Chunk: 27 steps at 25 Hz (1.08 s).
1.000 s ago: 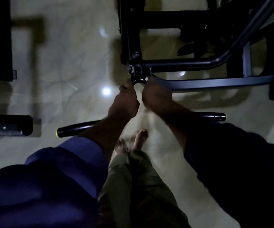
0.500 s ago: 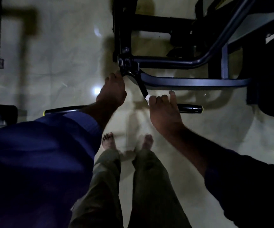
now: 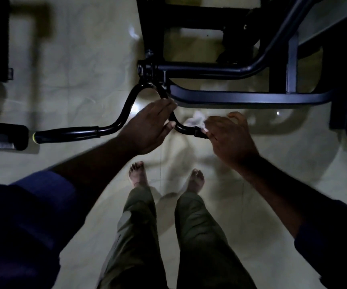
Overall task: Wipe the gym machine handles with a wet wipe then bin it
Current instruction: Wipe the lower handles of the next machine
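Left fingers (image 3: 164,106): curled over the inner bend of the glossy black, curved tubular-metal handlebar (image 3: 114,127), thumb underneath, so the left hand (image 3: 149,127) grips the tube just right of its central hump.

Right fingers (image 3: 212,124): curled down onto the right arm of the same handlebar, pinching a crumpled white wet wipe (image 3: 195,120) against the tube. One digit is lifted clear above the others. The wipe bunches out at the fingertips, touching the tube between the two hands. The right hand (image 3: 230,139) hides the rest of that arm of the bar.

Handlebar's left end: matte black grip sleeve (image 3: 66,134) with a yellow-ringed end cap (image 3: 34,139), untouched, well apart from the left hand.

The hump of the bar meets a clamp on the dark grey steel machine frame (image 3: 241,97), whose tubes run off to the right.

Below: pale glossy tiled floor (image 3: 80,59), two bare feet (image 3: 138,174), olive trousers (image 3: 135,236), blue sleeves (image 3: 22,215) on both forearms. Lighting is dim.
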### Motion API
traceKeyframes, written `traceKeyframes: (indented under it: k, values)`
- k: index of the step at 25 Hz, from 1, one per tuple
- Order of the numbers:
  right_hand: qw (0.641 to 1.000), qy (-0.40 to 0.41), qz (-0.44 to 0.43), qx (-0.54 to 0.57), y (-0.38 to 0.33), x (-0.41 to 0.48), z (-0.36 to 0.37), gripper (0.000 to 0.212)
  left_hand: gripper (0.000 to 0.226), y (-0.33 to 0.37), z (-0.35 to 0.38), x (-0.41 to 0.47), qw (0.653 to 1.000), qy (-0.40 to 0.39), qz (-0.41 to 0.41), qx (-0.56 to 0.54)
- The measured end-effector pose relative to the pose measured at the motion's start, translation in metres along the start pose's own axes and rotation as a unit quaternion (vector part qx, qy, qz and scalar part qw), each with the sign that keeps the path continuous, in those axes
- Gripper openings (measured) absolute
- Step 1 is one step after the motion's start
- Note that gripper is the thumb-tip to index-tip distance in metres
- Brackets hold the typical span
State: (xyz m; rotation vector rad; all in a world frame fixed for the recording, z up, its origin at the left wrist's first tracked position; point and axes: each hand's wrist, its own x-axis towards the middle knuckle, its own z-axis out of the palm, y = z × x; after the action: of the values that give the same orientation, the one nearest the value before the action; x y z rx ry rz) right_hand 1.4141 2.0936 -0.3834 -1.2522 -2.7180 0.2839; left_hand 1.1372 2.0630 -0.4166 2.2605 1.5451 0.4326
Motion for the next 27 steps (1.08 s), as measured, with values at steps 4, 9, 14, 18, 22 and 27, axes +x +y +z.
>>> traceKeyframes:
  k: [4,9,14,18,22,27]
  values:
    - [0.999,-0.003,0.031,-0.033,0.03,-0.033,-0.017,0.023,0.03,0.026,0.028,0.017,0.995,0.085,-0.039,-0.034]
    - [0.996,-0.035,0.012,0.083,0.013,-0.018,-0.018,0.05,0.035,0.04,0.029,0.065,0.963,0.113,-0.245,-0.018]
    - [0.993,-0.025,0.028,0.109,0.01,0.006,-0.001,0.034,0.043,0.036,0.055,0.085,0.934,0.074,-0.349,-0.025]
    - [0.992,-0.113,0.037,-0.043,-0.03,0.031,0.003,0.009,0.031,0.031,0.058,0.083,0.926,0.11,-0.356,-0.053]
    - [0.976,-0.165,0.141,0.011,-0.062,0.046,0.015,0.008,0.03,0.029,0.061,0.085,0.925,0.109,-0.361,-0.052]
    - [0.987,-0.109,0.094,-0.072,-0.013,0.014,0.007,0.024,0.027,0.032,0.058,0.084,0.928,0.1,-0.355,-0.047]
